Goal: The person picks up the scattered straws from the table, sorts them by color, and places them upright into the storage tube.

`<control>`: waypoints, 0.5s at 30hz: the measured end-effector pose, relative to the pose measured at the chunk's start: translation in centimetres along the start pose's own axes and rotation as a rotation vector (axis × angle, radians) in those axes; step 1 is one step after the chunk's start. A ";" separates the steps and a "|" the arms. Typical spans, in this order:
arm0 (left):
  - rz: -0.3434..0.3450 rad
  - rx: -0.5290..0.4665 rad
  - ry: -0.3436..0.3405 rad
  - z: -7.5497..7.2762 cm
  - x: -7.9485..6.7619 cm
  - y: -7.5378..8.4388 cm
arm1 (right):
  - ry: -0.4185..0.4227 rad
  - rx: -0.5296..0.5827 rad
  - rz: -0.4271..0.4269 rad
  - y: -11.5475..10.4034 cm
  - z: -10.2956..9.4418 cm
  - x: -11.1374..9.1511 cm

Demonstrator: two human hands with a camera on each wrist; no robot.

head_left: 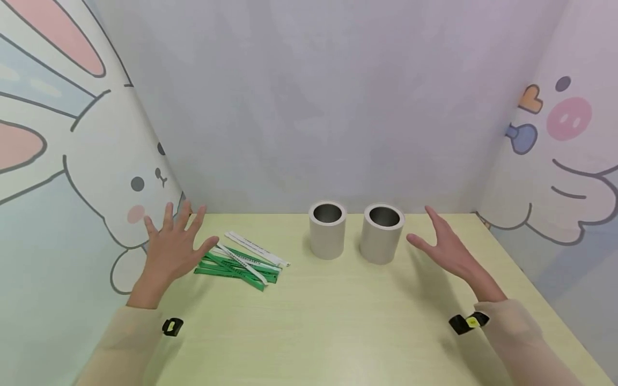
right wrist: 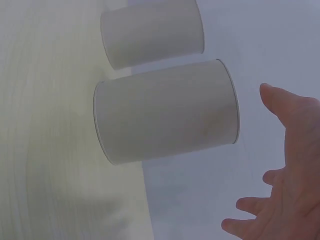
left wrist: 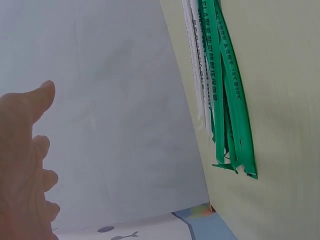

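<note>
My left hand [head_left: 175, 247] is spread above the table at the left, its thumb near a loose pile of green paper-wrapped straws [head_left: 232, 268]. White-wrapped straws [head_left: 256, 247] lie along the pile's back side. In the left wrist view the green wrappers [left wrist: 232, 100] carry dark printing, and the hand [left wrist: 25, 155] holds nothing. Two white cylindrical cups with dark insides, a left one [head_left: 327, 236] and a right one [head_left: 380, 241], stand upright side by side. Just right of them hovers my right hand [head_left: 446, 249], thumb and fingers apart, not touching the right cup [right wrist: 167, 112].
A pale yellow wooden table [head_left: 309, 332] carries everything. Behind it rises a plain grey-white cloth wall [head_left: 309, 107]. Side panels show a cartoon rabbit [head_left: 111, 187] at left and a pink-nosed cartoon animal [head_left: 555, 177] at right. A dark strap device [head_left: 172, 326] sits at the left sleeve.
</note>
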State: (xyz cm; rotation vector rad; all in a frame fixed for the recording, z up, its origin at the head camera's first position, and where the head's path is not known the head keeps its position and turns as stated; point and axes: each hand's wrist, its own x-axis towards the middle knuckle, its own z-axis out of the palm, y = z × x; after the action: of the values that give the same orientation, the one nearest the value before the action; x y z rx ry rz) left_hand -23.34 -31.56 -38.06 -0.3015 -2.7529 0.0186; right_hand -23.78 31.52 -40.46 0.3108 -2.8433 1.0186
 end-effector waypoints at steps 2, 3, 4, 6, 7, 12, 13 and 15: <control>0.018 -0.004 0.007 0.1 0.2 0.4 | 0.000 0.029 -0.010 -0.1 0.1 0.2; 0.026 -0.008 0.007 0.1 0.3 0.7 | 0.001 0.042 -0.014 -0.2 0.2 0.3; 0.035 -0.011 0.005 0.2 0.4 0.8 | 0.001 0.058 -0.017 -0.3 0.2 0.4; 0.049 -0.023 -0.005 0.4 0.6 1.2 | -0.001 0.082 -0.015 -0.4 0.3 0.5; 0.055 -0.031 -0.012 0.4 0.7 1.4 | -0.003 0.097 -0.013 -0.5 0.4 0.5; 0.084 -0.096 -0.061 0.5 0.8 2.6 | -0.019 0.195 -0.001 -0.8 0.7 0.8; 0.086 -0.124 -0.073 0.5 0.8 2.8 | -0.024 0.223 -0.001 -0.8 0.8 0.9; 0.088 -0.184 -0.087 0.6 0.8 3.1 | -0.028 0.280 -0.006 -0.9 1.0 1.2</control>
State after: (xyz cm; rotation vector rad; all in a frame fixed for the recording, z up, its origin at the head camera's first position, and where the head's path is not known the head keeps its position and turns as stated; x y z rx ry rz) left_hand -23.62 -28.30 -38.51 -0.4815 -2.8300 -0.2046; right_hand -24.74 30.05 -40.47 0.3582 -2.7186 1.4243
